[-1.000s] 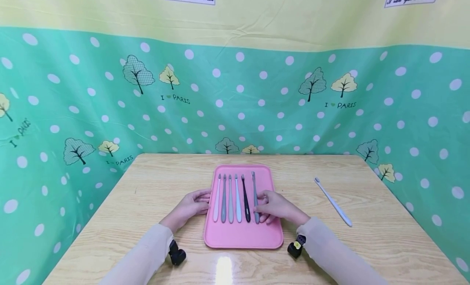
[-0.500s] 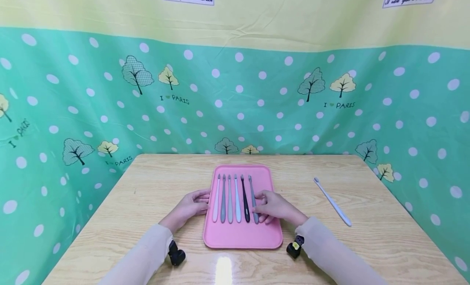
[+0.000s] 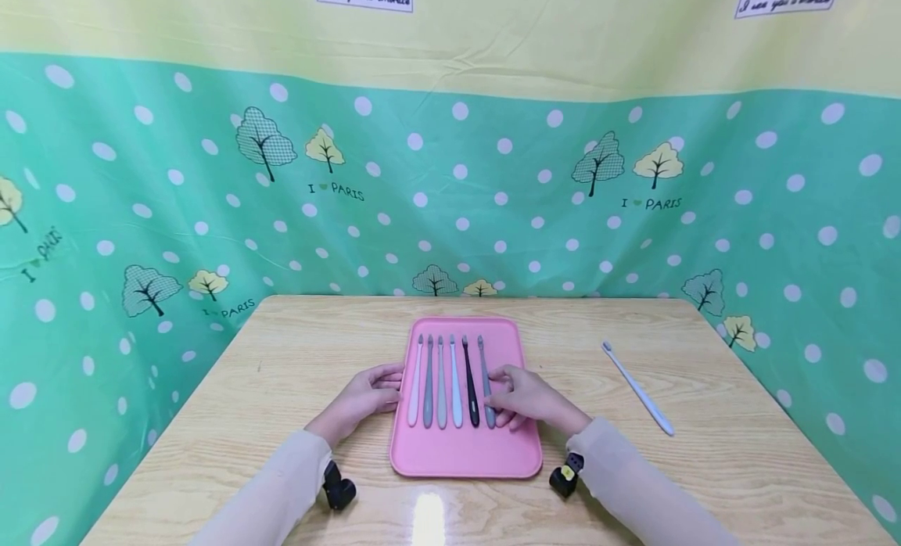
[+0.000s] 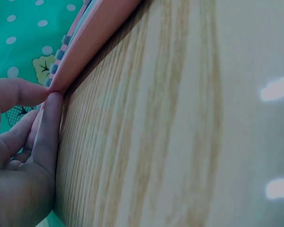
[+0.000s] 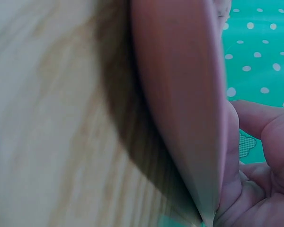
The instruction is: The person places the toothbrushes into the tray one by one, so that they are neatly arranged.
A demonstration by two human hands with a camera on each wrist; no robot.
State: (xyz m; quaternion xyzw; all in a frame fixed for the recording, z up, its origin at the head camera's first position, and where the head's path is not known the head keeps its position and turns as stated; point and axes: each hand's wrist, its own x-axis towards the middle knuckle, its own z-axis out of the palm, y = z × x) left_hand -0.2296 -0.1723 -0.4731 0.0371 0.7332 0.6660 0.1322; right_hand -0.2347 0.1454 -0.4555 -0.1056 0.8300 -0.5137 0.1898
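Note:
On a pink tray (image 3: pixel 464 457) lies a row of toothbrushes: a whitish one (image 3: pixel 415 389), a blue-grey one (image 3: pixel 428 389), a grey one (image 3: pixel 441 389), a light blue one (image 3: pixel 456 389) and a black one (image 3: pixel 471 389). At the row's right end my right hand (image 3: pixel 528 393) pinches a dark grey toothbrush (image 3: pixel 483 362) by its handle; its bristle end points to the far side. My left hand (image 3: pixel 362 393) touches the tray's left rim with thumb and fingertips; in the left wrist view they meet the tray's edge. The right wrist view hides the pinched toothbrush behind the tray wall (image 5: pixel 180 94).
Another toothbrush, pale blue, (image 3: pixel 638 388) lies slanted on the wooden table (image 3: pixel 317 327), right of the tray. A green dotted curtain (image 3: pixel 450 186) hangs behind and beside the table. Small black wrist cameras (image 3: pixel 338 486) sit near the sleeves.
The dark grey toothbrush's bristle end has moved a little left and nearer, toward the black one, and now lies in line with the row. The left hand has stayed at the rim.

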